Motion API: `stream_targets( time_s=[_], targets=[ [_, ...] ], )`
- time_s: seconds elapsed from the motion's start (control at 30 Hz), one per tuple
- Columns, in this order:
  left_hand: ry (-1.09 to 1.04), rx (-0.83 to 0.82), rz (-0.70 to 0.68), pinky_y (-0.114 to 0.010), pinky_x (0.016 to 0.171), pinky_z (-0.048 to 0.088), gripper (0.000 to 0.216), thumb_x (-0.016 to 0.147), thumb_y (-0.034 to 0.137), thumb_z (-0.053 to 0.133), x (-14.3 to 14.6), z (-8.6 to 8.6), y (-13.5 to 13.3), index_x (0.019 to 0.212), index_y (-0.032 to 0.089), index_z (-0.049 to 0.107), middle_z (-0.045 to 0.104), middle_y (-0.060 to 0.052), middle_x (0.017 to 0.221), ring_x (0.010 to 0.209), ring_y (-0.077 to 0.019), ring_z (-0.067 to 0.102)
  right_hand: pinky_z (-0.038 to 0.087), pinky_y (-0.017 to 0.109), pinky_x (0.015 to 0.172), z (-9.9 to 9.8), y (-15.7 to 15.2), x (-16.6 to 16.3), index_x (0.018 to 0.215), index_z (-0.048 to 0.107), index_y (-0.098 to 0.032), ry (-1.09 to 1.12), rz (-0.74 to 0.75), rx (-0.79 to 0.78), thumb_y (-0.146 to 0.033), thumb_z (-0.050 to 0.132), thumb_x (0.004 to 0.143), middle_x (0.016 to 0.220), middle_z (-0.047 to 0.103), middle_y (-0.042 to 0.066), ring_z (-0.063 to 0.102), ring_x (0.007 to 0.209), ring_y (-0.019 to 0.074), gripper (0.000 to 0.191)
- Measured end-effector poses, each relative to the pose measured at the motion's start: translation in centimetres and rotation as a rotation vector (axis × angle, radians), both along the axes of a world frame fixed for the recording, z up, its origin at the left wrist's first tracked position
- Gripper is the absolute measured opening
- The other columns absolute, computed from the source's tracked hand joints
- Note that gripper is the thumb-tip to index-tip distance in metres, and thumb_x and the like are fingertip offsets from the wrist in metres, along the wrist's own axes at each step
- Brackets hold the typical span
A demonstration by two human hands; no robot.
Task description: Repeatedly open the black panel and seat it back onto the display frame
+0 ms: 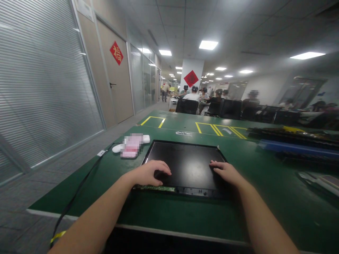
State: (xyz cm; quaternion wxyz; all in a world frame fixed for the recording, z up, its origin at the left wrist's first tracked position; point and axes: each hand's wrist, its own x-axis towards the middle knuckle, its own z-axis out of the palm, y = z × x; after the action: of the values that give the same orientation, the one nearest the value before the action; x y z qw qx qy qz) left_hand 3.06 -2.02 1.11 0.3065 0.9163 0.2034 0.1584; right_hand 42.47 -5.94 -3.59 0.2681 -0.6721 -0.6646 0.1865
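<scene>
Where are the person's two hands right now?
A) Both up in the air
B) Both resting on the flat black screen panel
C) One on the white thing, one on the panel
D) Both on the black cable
B: the left hand and the right hand both lie on the near part of the flat black rectangular screen panel lying on the green table.

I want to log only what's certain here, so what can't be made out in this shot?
- Head view: the pink item left of the black panel is blurred out; what it is stays unknown.
- The panel's near left edge lies under the left hand; the part under the right hand is covered too.
- The blue tray and stacked parts on the right are smeared.
- The people behind are too small.
</scene>
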Motion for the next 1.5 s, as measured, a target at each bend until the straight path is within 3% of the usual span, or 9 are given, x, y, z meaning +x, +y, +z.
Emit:
stream_targets(
  time_s=[0.5,0.7,0.8,0.87,1.0,1.1,1.3,1.5],
  targets=[
    [-0.008,0.030,-0.002,-0.034,0.098,0.046,0.046,0.068,0.011,0.074,0.1,-0.1,-0.1,0.112,0.023,0.072,0.067,-0.006,0.119,0.108,-0.0224,0.063,0.031,0.037,0.115,0.3,-0.1,0.0,0.108,0.076,-0.021,0.024,0.006,-0.031,-0.019,0.057,0.076,0.130,0.063,0.007,0.054,0.128,0.0217,0.037],
    [-0.001,0.049,0.032,-0.035,0.097,0.046,0.043,0.070,0.019,0.076,-0.1,-0.2,0.2,0.113,0.023,0.071,0.068,-0.006,0.119,0.108,-0.0229,0.063,0.038,0.036,0.110,0.5,-0.2,0.2,0.103,0.077,-0.023,-0.009,-0.016,0.019,-0.024,0.057,0.077,0.123,0.069,0.004,0.060,0.120,0.0223,0.033],
    [-0.026,0.107,0.144,-0.036,0.101,0.045,0.031,0.078,0.026,0.071,-0.4,-0.7,0.9,0.109,0.023,0.072,0.066,-0.007,0.120,0.112,-0.0227,0.061,0.042,0.034,0.105,0.7,-0.1,0.9,0.105,0.077,-0.024,-0.072,-0.147,0.107,-0.027,0.055,0.078,0.118,0.071,0.004,0.063,0.115,0.0226,0.035],
    [-0.037,0.176,0.300,-0.038,0.104,0.043,0.026,0.081,0.029,0.066,-0.7,-1.2,1.7,0.105,0.022,0.073,0.064,-0.009,0.121,0.114,-0.0242,0.060,0.045,0.034,0.101,0.7,0.0,1.8,0.106,0.076,-0.024,-0.103,-0.279,0.151,-0.027,0.054,0.078,0.116,0.071,0.005,0.064,0.111,0.0229,0.036],
    [0.043,0.273,0.651,-0.043,0.105,0.043,0.034,0.079,0.030,0.062,-1.8,-2.2,3.2,0.109,0.017,0.072,0.060,-0.013,0.124,0.117,-0.0300,0.057,0.052,0.034,0.086,0.0,0.4,3.7,0.101,0.077,-0.021,-0.112,-0.465,0.045,-0.027,0.056,0.073,0.101,0.075,0.008,0.069,0.093,0.0246,0.036],
    [0.141,0.284,0.798,-0.042,0.105,0.043,0.040,0.079,0.030,0.059,-2.4,-2.5,3.9,0.114,0.013,0.070,0.062,-0.017,0.121,0.116,-0.0320,0.058,0.053,0.033,0.083,-0.6,0.7,4.7,0.096,0.078,-0.024,-0.113,-0.490,0.019,-0.028,0.058,0.071,0.093,0.076,0.007,0.070,0.089,0.0237,0.032],
    [0.266,0.286,0.808,-0.041,0.103,0.044,0.036,0.081,0.026,0.056,-2.8,-2.7,4.3,0.113,0.016,0.068,0.066,-0.017,0.121,0.116,-0.0318,0.060,0.052,0.037,0.087,-1.1,0.9,4.9,0.094,0.078,-0.021,-0.155,-0.476,-0.019,-0.028,0.058,0.069,0.103,0.075,0.010,0.069,0.098,0.0269,0.032],
    [0.316,0.297,0.869,-0.040,0.095,0.047,0.033,0.083,0.025,0.054,-2.8,-3.3,4.6,0.113,0.015,0.065,0.069,-0.018,0.114,0.110,-0.0310,0.063,0.055,0.033,0.078,-1.9,1.1,5.5,0.086,0.079,-0.024,-0.110,-0.405,0.075,-0.021,0.060,0.062,0.084,0.075,0.007,0.071,0.081,0.0236,0.031]
  ],
)
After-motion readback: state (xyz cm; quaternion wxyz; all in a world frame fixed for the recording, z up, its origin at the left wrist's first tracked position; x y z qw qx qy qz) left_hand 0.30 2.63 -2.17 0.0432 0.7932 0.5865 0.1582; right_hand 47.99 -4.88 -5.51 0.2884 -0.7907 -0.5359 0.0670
